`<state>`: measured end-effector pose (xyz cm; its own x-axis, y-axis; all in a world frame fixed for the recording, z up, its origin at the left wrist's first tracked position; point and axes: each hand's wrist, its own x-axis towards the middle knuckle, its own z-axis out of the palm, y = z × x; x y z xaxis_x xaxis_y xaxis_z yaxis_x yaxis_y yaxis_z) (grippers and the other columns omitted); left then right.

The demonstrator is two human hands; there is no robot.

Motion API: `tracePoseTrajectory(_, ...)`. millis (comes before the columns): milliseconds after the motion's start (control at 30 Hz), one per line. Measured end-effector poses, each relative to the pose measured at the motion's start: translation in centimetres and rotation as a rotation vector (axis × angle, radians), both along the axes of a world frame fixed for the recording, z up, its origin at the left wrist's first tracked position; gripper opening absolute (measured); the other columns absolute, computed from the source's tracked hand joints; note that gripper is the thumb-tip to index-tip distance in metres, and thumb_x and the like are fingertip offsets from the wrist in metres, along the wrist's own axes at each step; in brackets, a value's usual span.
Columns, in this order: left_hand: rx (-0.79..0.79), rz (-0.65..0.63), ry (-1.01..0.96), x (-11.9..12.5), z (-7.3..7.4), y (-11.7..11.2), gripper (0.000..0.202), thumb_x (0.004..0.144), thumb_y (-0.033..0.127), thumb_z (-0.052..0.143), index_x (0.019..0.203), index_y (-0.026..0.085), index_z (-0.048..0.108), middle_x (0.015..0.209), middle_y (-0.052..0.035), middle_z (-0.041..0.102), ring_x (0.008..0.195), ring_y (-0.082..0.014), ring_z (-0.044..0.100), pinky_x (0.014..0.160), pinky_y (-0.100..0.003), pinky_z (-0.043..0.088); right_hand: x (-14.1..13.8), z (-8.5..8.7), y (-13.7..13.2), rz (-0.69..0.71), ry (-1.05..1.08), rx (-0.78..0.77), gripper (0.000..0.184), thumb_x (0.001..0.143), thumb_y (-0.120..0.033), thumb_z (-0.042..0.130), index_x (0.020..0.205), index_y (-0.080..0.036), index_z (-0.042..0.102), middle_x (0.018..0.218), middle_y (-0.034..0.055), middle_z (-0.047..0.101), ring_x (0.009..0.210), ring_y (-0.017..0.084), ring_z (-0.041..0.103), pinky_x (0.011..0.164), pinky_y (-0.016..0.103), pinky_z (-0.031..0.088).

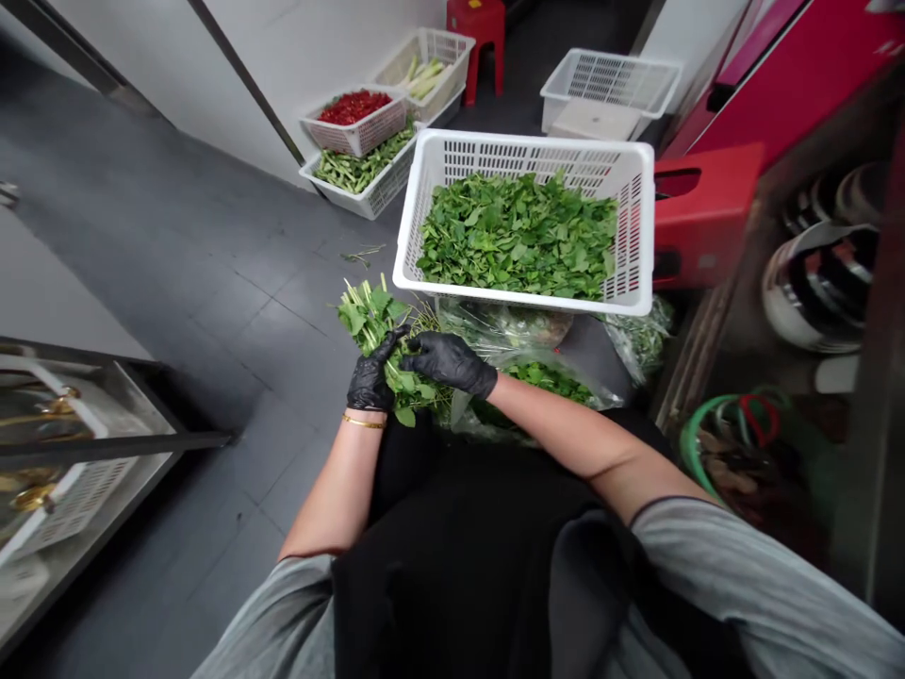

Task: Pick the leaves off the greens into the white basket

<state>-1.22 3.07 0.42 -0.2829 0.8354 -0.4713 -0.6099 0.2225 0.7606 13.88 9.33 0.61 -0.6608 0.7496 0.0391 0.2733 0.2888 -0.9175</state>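
Note:
My left hand [372,379], in a black glove, is wrapped round a bunch of leafy greens [373,316] whose pale cut stems point up and away from me. Close beside it, my black-gloved right hand [452,362] has its thumb and fingers pinched together at the leaves; what lies between the fingertips is too small to make out. Just beyond my hands stands a white slotted basket [523,302] with a heap of picked green leaves [519,231] in it. Clear plastic bags [505,325] with more greens lie below the basket, partly hidden by my right arm.
White baskets hold red chillies [354,107], green vegetables [364,162] and pale stalks [424,77] by the wall. A red stool [707,212] stands right of the big basket. Steel pots [824,283] sit on a right-hand shelf; a metal rack [141,448] is at left.

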Motion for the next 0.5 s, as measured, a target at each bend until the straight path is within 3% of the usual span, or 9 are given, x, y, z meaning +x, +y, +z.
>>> tracePoseTrajectory(133, 0.002, -0.015, -0.086, 0.1, 0.8, -0.9, 0.039, 0.077, 0.033, 0.082, 0.111, 0.016, 0.078, 0.104, -0.0104, 0.080, 0.105, -0.0301, 0.075, 0.098, -0.045, 0.060, 0.7, -1.5, 1.3, -0.008, 0.145, -0.258, 0.042, 0.084, -0.055, 0.070, 0.079, -0.014, 0.072, 0.073, 0.0039, 0.069, 0.061, 0.013, 0.060, 0.060, 0.025, 0.046)
tracePoseTrajectory(333, 0.071, -0.052, -0.146, 1.9, 1.1, -1.1, 0.031, 0.084, 0.037, 0.073, 0.109, 0.019, 0.078, 0.114, -0.0095, 0.079, 0.116, -0.0320, 0.071, 0.097, -0.046, 0.060, 0.8, -0.6, 0.8, 0.052, 0.131, -0.476, 0.039, 0.076, -0.052, 0.079, 0.079, -0.015, 0.069, 0.069, 0.0010, 0.070, 0.053, 0.009, 0.058, 0.050, 0.020, 0.046)
tracePoseTrajectory(433, 0.126, -0.069, -0.111, 1.9, 1.5, -1.4, 0.034, 0.084, 0.034, 0.073, 0.114, 0.019, 0.077, 0.122, -0.0094, 0.076, 0.109, -0.0288, 0.074, 0.091, -0.040, 0.063, 1.9, 0.6, 1.6, 0.014, 0.114, -0.494, 0.038, 0.079, -0.051, 0.077, 0.075, -0.014, 0.067, 0.067, 0.0041, 0.070, 0.049, 0.012, 0.058, 0.046, 0.025, 0.048)
tracePoseTrajectory(500, 0.134, -0.082, -0.033, 1.2, 1.9, -1.8, 0.036, 0.082, 0.032, 0.075, 0.115, 0.017, 0.077, 0.124, -0.0118, 0.076, 0.105, -0.0275, 0.075, 0.086, -0.036, 0.063, 4.8, 2.0, 4.7, -0.090, 0.180, -0.396, 0.034, 0.080, -0.048, 0.075, 0.078, -0.015, 0.066, 0.071, 0.0057, 0.072, 0.052, 0.013, 0.060, 0.048, 0.026, 0.050)
